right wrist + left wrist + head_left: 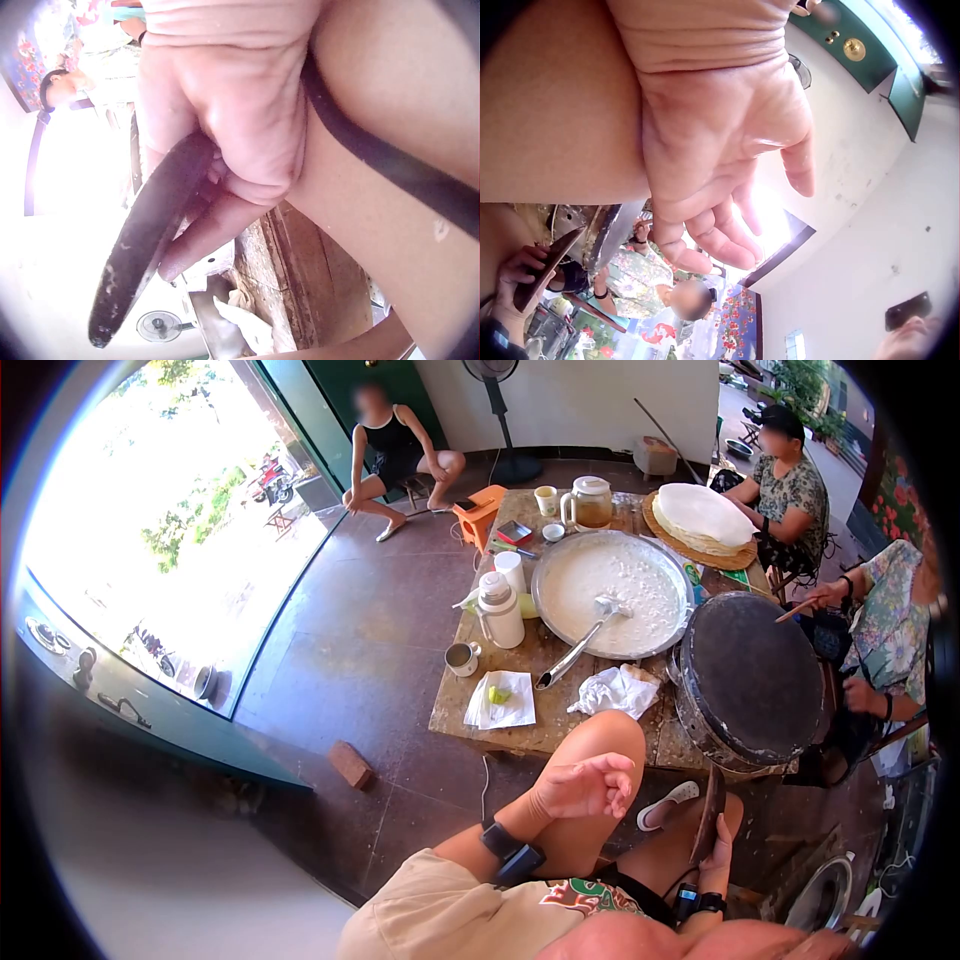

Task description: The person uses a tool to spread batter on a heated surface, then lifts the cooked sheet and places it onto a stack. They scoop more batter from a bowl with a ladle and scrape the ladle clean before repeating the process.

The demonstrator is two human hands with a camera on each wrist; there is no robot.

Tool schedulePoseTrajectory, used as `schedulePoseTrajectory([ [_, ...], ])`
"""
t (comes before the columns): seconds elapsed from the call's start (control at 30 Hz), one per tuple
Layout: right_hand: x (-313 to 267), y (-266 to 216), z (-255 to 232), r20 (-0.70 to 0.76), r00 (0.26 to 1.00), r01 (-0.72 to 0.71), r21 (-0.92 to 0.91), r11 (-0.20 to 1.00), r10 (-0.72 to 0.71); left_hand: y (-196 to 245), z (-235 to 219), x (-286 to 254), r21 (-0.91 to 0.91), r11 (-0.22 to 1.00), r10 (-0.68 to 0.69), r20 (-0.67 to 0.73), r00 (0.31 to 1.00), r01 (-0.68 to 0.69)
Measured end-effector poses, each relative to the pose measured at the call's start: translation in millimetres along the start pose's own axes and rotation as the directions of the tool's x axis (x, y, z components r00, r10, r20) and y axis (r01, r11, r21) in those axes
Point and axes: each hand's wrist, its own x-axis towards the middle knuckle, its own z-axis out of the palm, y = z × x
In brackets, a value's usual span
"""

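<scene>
My left hand rests by my raised knee, palm up, with loosely curled fingers and nothing in them. The left wrist view shows the same hand from the palm side. My right hand, low beside the other leg, holds a dark flat scraper with a long curved edge. In the right wrist view the scraper sticks out between thumb and fingers, and its tip has pale specks. Just beyond it stands a round black griddle with a bare top.
On the wooden table are a wide basin of white batter with a ladle, a thermos, a mug, a glass pitcher and stacked flatbreads. A person at right holds a stick. Two others sit farther off.
</scene>
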Motion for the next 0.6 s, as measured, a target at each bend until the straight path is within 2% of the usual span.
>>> schedulePoseTrajectory([
  [0.07,-5.1,2.7,21.7,-0.120,0.992,0.042,-0.022,0.999,-0.045,1.1,4.0,0.5,0.007,1.000,-0.004,-0.016,1.000,0.004],
  [0.37,-6.2,-0.1,18.8,-0.049,0.999,0.018,-0.052,0.998,-0.021,-0.2,-3.5,-1.7,0.082,0.997,-0.006,0.085,0.996,-0.001],
  [0.47,-7.3,1.0,23.6,-0.089,0.995,0.036,-0.039,0.999,-0.039,-0.3,2.5,-2.6,0.111,0.994,-0.027,0.047,0.999,0.021],
  [0.6,-5.9,0.6,18.3,-0.056,0.998,0.034,-0.045,0.998,-0.037,-0.8,2.4,-3.0,0.111,0.993,-0.042,0.056,0.998,0.036],
])
